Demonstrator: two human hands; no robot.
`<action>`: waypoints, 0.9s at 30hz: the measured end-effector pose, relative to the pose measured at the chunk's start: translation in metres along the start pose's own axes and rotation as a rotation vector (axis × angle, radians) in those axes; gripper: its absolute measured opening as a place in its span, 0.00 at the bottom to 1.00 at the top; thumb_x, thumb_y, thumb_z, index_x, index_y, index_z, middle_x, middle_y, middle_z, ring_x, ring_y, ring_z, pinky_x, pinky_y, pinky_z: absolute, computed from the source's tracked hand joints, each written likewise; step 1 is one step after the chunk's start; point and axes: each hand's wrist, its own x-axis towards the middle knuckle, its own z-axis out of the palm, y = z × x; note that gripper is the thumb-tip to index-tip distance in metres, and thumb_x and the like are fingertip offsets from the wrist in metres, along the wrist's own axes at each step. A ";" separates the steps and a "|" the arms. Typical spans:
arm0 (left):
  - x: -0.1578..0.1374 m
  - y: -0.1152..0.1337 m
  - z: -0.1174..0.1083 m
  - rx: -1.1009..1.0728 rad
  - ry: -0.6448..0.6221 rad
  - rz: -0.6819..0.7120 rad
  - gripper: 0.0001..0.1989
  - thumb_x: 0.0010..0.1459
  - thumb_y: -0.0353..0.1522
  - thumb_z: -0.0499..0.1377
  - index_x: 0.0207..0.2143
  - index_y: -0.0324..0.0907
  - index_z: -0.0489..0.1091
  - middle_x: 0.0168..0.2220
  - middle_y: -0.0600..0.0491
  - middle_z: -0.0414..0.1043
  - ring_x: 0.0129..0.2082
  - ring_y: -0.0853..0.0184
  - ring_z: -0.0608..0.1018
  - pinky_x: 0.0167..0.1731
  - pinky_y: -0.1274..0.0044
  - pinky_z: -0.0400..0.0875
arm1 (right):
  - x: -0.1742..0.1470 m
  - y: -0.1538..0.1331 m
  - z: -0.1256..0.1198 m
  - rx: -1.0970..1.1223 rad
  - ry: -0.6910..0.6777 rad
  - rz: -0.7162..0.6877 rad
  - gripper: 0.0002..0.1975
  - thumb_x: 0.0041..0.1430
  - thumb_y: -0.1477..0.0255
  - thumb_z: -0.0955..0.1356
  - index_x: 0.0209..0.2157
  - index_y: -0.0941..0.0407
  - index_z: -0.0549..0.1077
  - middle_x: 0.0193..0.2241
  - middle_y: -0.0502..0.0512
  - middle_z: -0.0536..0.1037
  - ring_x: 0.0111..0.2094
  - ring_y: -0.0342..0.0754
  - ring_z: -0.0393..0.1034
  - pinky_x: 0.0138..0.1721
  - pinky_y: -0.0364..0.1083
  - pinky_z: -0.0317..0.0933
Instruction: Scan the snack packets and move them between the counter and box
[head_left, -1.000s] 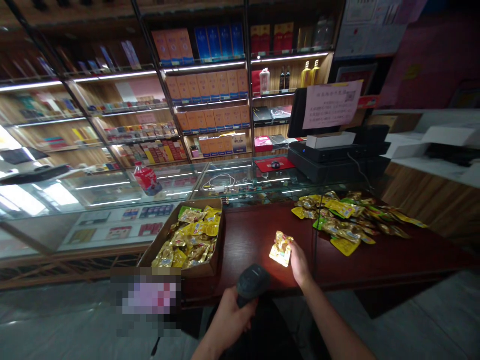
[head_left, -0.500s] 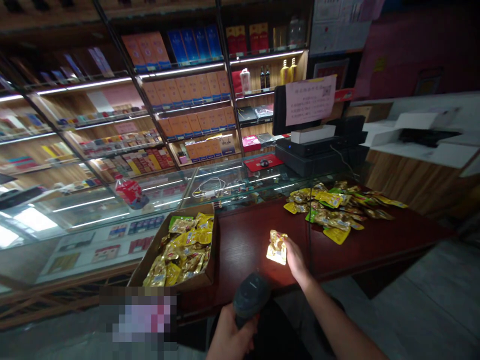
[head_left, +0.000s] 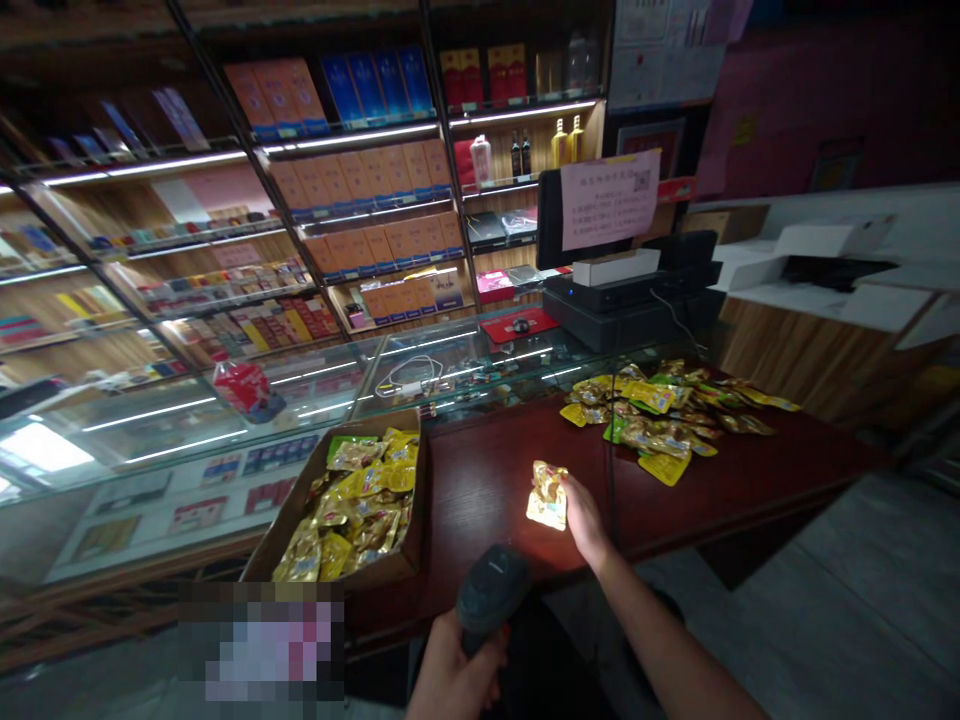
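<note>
My left hand [head_left: 459,668] is wrapped round the handle of a black barcode scanner [head_left: 495,585] at the bottom middle. The scanner's head points away from me, toward a shiny gold snack packet [head_left: 547,497], which is brightly lit. My right hand [head_left: 586,518] pinches that packet by its right side, just above the dark red tabletop [head_left: 472,490]. Left of it stands an open cardboard box [head_left: 421,505] filled with gold and yellow packets [head_left: 367,500]. Over on the right lies a loose pile of similar packets [head_left: 660,410], some with green edges.
Behind the table runs a glass display counter [head_left: 315,385] bearing a red-labelled bottle [head_left: 247,388] and a white cable [head_left: 411,378]. A monitor with a paper notice [head_left: 609,200], a mouse [head_left: 520,326] and a black cash drawer [head_left: 600,318] stand beyond. Stocked shelves line the wall.
The whole view has shifted slightly, so things appear a little further left. Both hands keep their holds, the left on the scanner and the right on the packet.
</note>
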 end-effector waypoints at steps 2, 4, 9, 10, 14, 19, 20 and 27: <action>-0.001 0.001 -0.001 0.005 -0.016 0.014 0.17 0.53 0.45 0.65 0.27 0.39 0.70 0.15 0.57 0.66 0.15 0.71 0.68 0.18 0.80 0.61 | -0.001 0.000 0.001 0.030 0.011 0.028 0.25 0.52 0.46 0.71 0.39 0.53 0.81 0.34 0.57 0.86 0.37 0.58 0.82 0.42 0.54 0.74; -0.003 0.001 -0.002 0.008 -0.036 0.015 0.18 0.53 0.46 0.66 0.26 0.39 0.70 0.14 0.57 0.66 0.14 0.71 0.68 0.17 0.80 0.60 | -0.003 -0.002 0.002 0.064 0.006 0.044 0.26 0.51 0.47 0.72 0.41 0.53 0.81 0.36 0.56 0.86 0.38 0.57 0.82 0.43 0.53 0.74; -0.005 -0.002 -0.004 0.006 -0.012 0.000 0.18 0.52 0.46 0.66 0.26 0.40 0.70 0.14 0.58 0.65 0.14 0.71 0.68 0.17 0.80 0.60 | -0.005 -0.007 0.004 0.071 0.016 0.034 0.26 0.51 0.47 0.73 0.40 0.53 0.81 0.34 0.55 0.86 0.37 0.57 0.81 0.42 0.53 0.73; -0.005 -0.003 -0.004 0.007 -0.012 0.004 0.18 0.52 0.46 0.66 0.26 0.40 0.70 0.14 0.58 0.65 0.14 0.71 0.68 0.17 0.80 0.60 | -0.006 -0.008 0.004 0.067 0.022 0.033 0.25 0.50 0.47 0.73 0.38 0.53 0.81 0.33 0.56 0.86 0.36 0.58 0.81 0.41 0.53 0.73; 0.000 -0.006 -0.003 -0.002 -0.017 0.015 0.18 0.53 0.45 0.65 0.25 0.40 0.70 0.13 0.58 0.64 0.13 0.72 0.67 0.16 0.80 0.59 | -0.009 -0.012 0.006 0.056 0.045 0.030 0.24 0.49 0.46 0.74 0.35 0.53 0.81 0.33 0.57 0.86 0.36 0.59 0.81 0.40 0.53 0.73; 0.009 0.005 0.002 0.004 0.010 0.006 0.20 0.50 0.47 0.66 0.24 0.40 0.68 0.15 0.57 0.65 0.14 0.71 0.69 0.16 0.80 0.60 | -0.009 -0.015 0.008 0.082 0.034 0.068 0.28 0.47 0.44 0.74 0.38 0.54 0.81 0.33 0.58 0.86 0.37 0.61 0.81 0.41 0.56 0.73; 0.010 0.008 0.003 0.007 0.002 0.013 0.20 0.51 0.47 0.66 0.24 0.40 0.68 0.15 0.57 0.65 0.14 0.71 0.69 0.16 0.80 0.60 | -0.009 -0.015 0.008 0.084 0.035 0.067 0.29 0.46 0.44 0.74 0.38 0.54 0.81 0.34 0.59 0.86 0.37 0.62 0.81 0.42 0.56 0.73; 0.014 0.016 0.011 -0.004 -0.048 0.018 0.20 0.52 0.47 0.66 0.24 0.40 0.68 0.15 0.57 0.64 0.13 0.72 0.67 0.15 0.81 0.58 | -0.008 -0.010 0.006 0.103 0.022 0.065 0.28 0.47 0.46 0.75 0.40 0.54 0.81 0.36 0.58 0.86 0.39 0.60 0.81 0.45 0.56 0.72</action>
